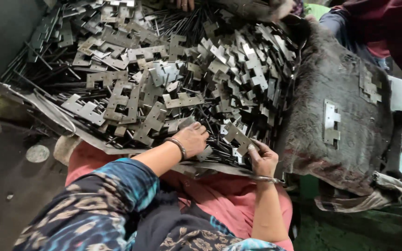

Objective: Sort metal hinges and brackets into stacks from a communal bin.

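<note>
Head view: person sorting metal plates heaped just beyond the fingers
Left hand: fingers curled down into the heap; grip hidden
Right hand: fingers pinch one notched plate, lifted clear for inspection
Cloth: right; spare plate resting

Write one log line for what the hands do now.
left hand: in plate pile | right hand: pinching hinge plate | cloth: beside

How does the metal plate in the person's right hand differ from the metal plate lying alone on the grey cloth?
The plate in the right hand is gripped and tilted above the pile; the plate on the grey cloth lies flat, alone and untouched. Both are grey, notched metal plates.
</note>
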